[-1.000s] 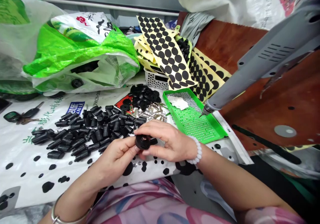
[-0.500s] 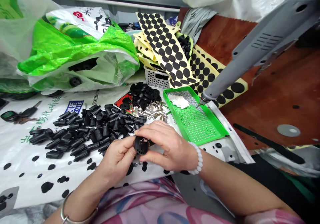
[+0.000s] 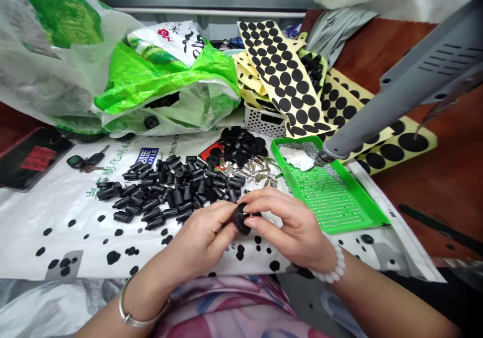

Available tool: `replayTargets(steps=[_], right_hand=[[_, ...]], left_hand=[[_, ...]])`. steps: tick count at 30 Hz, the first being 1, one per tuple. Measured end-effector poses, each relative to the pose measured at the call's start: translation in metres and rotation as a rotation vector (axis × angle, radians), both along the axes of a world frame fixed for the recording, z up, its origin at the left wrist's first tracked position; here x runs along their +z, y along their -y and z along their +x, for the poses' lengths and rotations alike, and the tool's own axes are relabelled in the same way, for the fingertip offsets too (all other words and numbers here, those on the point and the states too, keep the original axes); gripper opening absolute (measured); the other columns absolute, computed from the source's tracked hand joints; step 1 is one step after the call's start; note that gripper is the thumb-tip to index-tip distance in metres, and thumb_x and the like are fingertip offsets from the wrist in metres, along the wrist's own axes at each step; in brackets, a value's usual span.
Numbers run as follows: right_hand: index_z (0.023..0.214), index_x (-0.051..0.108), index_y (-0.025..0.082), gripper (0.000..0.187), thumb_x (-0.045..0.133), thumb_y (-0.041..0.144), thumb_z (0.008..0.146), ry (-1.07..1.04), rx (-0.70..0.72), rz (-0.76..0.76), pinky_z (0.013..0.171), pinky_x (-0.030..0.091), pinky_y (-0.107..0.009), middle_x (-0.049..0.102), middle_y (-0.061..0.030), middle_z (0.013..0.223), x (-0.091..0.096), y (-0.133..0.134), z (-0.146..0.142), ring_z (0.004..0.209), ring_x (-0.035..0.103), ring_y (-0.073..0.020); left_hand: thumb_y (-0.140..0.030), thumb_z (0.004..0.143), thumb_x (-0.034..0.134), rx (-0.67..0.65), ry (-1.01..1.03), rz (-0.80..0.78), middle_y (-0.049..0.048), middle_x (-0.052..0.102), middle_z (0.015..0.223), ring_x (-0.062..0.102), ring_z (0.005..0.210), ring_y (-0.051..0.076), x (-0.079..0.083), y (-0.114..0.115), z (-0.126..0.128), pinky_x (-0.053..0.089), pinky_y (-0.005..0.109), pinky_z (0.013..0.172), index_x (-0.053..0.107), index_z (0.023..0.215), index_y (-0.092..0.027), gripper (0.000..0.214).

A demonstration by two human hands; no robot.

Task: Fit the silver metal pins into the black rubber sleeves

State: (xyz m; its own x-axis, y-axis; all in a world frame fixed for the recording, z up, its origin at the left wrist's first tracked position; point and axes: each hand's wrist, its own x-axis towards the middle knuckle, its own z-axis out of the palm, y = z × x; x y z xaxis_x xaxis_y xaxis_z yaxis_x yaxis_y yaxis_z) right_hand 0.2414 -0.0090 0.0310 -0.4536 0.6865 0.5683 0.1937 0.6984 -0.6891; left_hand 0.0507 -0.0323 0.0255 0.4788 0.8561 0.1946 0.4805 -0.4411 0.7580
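A round black plastic part [image 3: 240,221] is held up between my two hands, above the front of the table. My left hand [image 3: 206,230] pinches its left side with thumb and fingers. The thumb and fingertips of my right hand [image 3: 292,227] close on its right side, where a small shiny bit shows; its shape is too small to make out. Just beyond my hands lie a heap of black ribbed plastic cylinders [image 3: 177,192], a pile of black round caps [image 3: 241,147] and loose metal strips [image 3: 260,169].
A green tray [image 3: 362,222] of small screws stands right, with a grey electric screwdriver [image 3: 362,114] reaching over it. Behind are sticker sheets [image 3: 281,71], a white basket [image 3: 264,121] and a green plastic bag [image 3: 166,76]. Keys [image 3: 88,161] lie left.
The view has shifted, so the table's things appear further right and a dark folder shows at left. My right fingertips have moved in onto the face of the black part.
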Motion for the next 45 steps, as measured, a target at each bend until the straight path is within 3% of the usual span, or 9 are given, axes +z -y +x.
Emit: replayTargets(steps=[6, 9, 13, 20, 29, 34, 38, 41, 45], right_hand=[[0.090, 0.061, 0.018, 0.016, 0.061, 0.007, 0.078, -0.142, -0.130, -0.082, 0.081, 0.050, -0.034, 0.065, -0.0064, 0.094, -0.009, -0.004, 0.009, 0.091, 0.061, -0.0178], [0.091, 0.061, 0.019, 0.017, 0.060, 0.007, 0.078, -0.163, -0.156, -0.103, 0.082, 0.050, -0.035, 0.064, -0.0061, 0.093, -0.013, -0.005, 0.010, 0.093, 0.060, -0.0183], [0.090, 0.061, 0.018, 0.016, 0.061, 0.008, 0.078, -0.147, -0.158, -0.102, 0.083, 0.049, -0.037, 0.064, -0.0064, 0.093, -0.016, -0.005, 0.010, 0.093, 0.060, -0.0188], [0.091, 0.062, 0.018, 0.015, 0.060, 0.010, 0.079, -0.228, -0.128, -0.105, 0.081, 0.051, -0.037, 0.066, -0.0079, 0.095, -0.007, -0.006, 0.002, 0.091, 0.062, -0.0189], [0.089, 0.063, 0.016, 0.008, 0.058, 0.014, 0.082, -0.092, 0.068, 0.168, 0.080, 0.049, -0.036, 0.069, -0.0104, 0.098, 0.005, -0.012, -0.012, 0.086, 0.064, -0.0175], [0.088, 0.062, 0.013, 0.007, 0.057, 0.014, 0.082, -0.015, 0.106, 0.231, 0.080, 0.048, -0.035, 0.069, -0.0121, 0.097, 0.004, -0.012, -0.013, 0.084, 0.064, -0.0166], [0.090, 0.061, 0.015, 0.008, 0.056, 0.015, 0.083, -0.048, 0.111, 0.101, 0.079, 0.050, -0.032, 0.069, -0.0108, 0.096, 0.006, -0.011, -0.014, 0.087, 0.064, -0.0164], [0.102, 0.058, 0.015, 0.019, 0.055, 0.020, 0.085, 0.010, 0.093, 0.063, 0.077, 0.051, -0.032, 0.069, -0.0102, 0.096, 0.007, -0.010, -0.012, 0.084, 0.064, -0.0165], [0.118, 0.051, 0.008, 0.048, 0.061, 0.038, 0.081, 0.168, 0.137, 0.227, 0.080, 0.050, -0.037, 0.066, -0.0147, 0.104, 0.007, -0.007, -0.010, 0.093, 0.062, -0.0218]], left_hand=[[-0.039, 0.081, 0.054, 0.585, -0.414, 0.386, 0.0132, 0.062, 0.106, 0.055, 0.102, 0.027, -0.004, -0.015, -0.044, 0.041, 0.042, 0.091, 0.061, 0.095, -0.014, 0.029], [-0.047, 0.077, 0.055, 0.668, -0.651, 0.353, 0.0162, 0.060, 0.106, 0.054, 0.102, 0.033, -0.016, -0.022, -0.057, 0.040, 0.050, 0.090, 0.062, 0.090, -0.014, 0.036], [-0.043, 0.077, 0.056, 0.641, -0.625, 0.334, 0.0146, 0.059, 0.107, 0.054, 0.102, 0.032, -0.025, -0.025, -0.059, 0.038, 0.050, 0.092, 0.062, 0.086, -0.015, 0.029], [-0.033, 0.083, 0.052, 0.515, -0.234, 0.332, 0.0064, 0.062, 0.108, 0.058, 0.104, 0.021, -0.014, -0.012, -0.051, 0.043, 0.035, 0.092, 0.054, 0.100, -0.021, 0.021], [-0.024, 0.084, 0.052, 0.234, -0.109, 0.265, 0.0029, 0.067, 0.100, 0.059, 0.104, 0.021, -0.014, 0.000, -0.031, 0.047, 0.031, 0.087, 0.056, 0.105, -0.024, 0.021], [-0.020, 0.083, 0.055, 0.160, 0.161, -0.010, 0.0007, 0.064, 0.097, 0.061, 0.084, 0.013, -0.007, 0.006, -0.027, 0.049, 0.022, 0.075, 0.055, 0.105, -0.026, 0.022], [-0.025, 0.083, 0.057, 0.176, 0.426, -0.309, -0.0001, 0.065, 0.086, 0.060, 0.072, 0.011, -0.005, 0.007, -0.023, 0.050, 0.018, 0.063, 0.059, 0.098, -0.024, 0.016], [-0.026, 0.081, 0.060, 0.200, 0.500, -0.387, -0.0004, 0.065, 0.082, 0.059, 0.069, 0.010, -0.007, 0.006, -0.020, 0.050, 0.018, 0.062, 0.061, 0.096, -0.023, 0.015], [-0.026, 0.080, 0.062, 0.210, 0.527, -0.404, 0.0007, 0.066, 0.085, 0.059, 0.071, 0.011, -0.009, 0.006, -0.018, 0.050, 0.020, 0.064, 0.062, 0.093, -0.022, 0.014]])
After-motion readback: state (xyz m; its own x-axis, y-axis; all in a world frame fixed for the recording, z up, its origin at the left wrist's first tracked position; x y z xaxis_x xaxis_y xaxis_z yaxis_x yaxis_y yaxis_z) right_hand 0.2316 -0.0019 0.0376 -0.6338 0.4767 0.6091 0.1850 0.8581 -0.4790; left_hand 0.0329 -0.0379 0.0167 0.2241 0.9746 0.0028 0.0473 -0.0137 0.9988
